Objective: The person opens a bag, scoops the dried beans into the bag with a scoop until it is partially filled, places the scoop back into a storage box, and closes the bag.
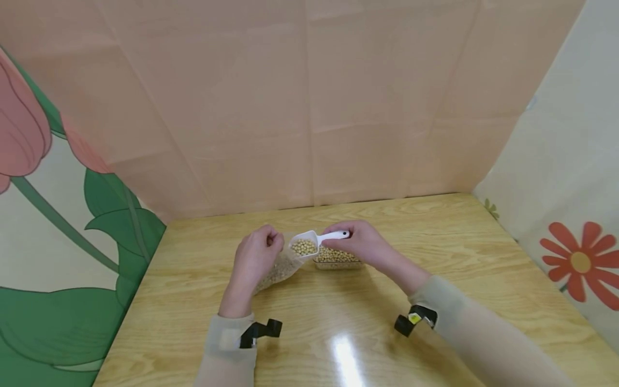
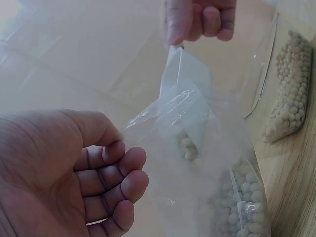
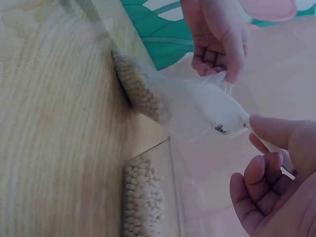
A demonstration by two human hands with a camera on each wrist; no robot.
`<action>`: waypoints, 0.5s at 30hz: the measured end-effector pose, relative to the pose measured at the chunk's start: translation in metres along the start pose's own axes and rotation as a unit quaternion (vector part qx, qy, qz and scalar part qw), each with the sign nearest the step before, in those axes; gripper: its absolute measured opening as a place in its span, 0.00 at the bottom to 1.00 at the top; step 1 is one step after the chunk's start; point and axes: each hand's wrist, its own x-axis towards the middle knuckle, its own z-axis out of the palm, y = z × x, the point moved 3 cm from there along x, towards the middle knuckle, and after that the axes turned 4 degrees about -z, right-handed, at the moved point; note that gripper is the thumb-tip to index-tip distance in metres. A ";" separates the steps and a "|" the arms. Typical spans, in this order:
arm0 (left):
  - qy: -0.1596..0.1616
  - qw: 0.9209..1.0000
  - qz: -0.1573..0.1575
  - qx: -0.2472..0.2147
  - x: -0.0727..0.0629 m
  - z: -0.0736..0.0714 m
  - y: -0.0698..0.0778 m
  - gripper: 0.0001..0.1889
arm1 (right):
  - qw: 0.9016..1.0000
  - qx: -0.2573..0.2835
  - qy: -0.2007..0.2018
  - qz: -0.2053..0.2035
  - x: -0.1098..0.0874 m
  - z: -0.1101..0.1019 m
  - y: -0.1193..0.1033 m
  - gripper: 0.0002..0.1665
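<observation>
My left hand (image 1: 257,253) pinches the upper edge of a clear plastic bag (image 1: 282,269) between thumb and forefinger, holding its mouth up. Round pale-yellow soybeans (image 2: 242,197) fill the bag's lower part, which rests on the table in the right wrist view. In my right hand (image 1: 360,243) is the handle of a white scoop (image 1: 313,235), gripped by thumb and fingers. The scoop's head holds soybeans (image 1: 303,247) and reaches into the bag's mouth; in the left wrist view it shows through the plastic, tilted downward.
A clear rectangular container (image 1: 338,265) of soybeans stands on the wooden table (image 1: 309,333), just below my right hand. Behind the table hangs a pinkish cloth (image 1: 309,107). Flower-patterned walls (image 1: 580,263) stand on both sides.
</observation>
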 end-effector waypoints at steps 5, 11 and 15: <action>0.001 1.000 -0.002 0.002 0.000 0.000 0.000 0.09 | 0.998 -0.047 -0.004 -0.047 0.003 0.001 -0.013 0.14; -0.002 1.000 -0.003 0.005 0.000 0.000 0.000 0.10 | 0.989 -0.111 -0.001 -0.097 0.002 0.004 -0.026 0.13; -0.002 1.000 -0.002 0.007 -0.001 -0.001 0.000 0.10 | 0.979 -0.159 0.005 -0.127 0.002 0.007 -0.034 0.12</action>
